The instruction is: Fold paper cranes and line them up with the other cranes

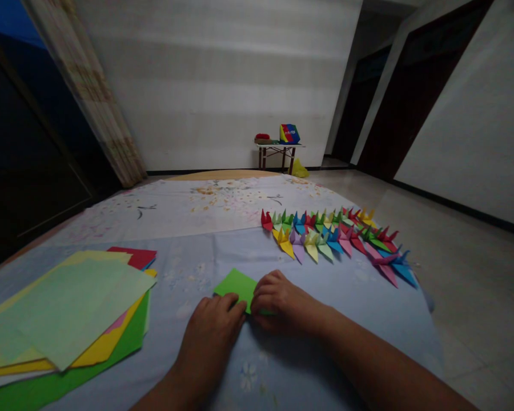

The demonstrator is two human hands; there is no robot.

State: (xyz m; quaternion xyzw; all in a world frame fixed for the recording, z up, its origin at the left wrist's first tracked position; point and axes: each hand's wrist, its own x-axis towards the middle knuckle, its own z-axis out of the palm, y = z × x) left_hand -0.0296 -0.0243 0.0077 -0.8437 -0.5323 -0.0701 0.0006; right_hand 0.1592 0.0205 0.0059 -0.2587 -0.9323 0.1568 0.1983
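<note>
Holding a small piece of green paper (pixel 235 282) on the cloth (pixel 188 257) in front of me, I have both hands on it, close together near the middle of the counter (pixel 227 174). On my left hand (pixel 212 328), the thumb and forefinger are nearly together on the paper's near left edge; I take it that they keep the sheet from sliding. The fingers of my right hand (pixel 282 305) are curled in close over the paper's right part, with hardly any gap between them, seemingly to steady that side. They hide that corner, so I cannot tell how the thumb grips beneath.

The paper lies just beyond my left fingertips and to the left of my right ones, touching both, its far corner uncovered and pointing away from me. How many layers it has I cannot make out.

Off to the left, well apart from my hands, loose coloured sheets (pixel 77 302) overlap in a pile, probably set there to be within reach. Folded paper cranes (pixel 312 242) stand in rows at the far right, wings raised, perhaps lined up there so that my arms do not brush them.
</note>
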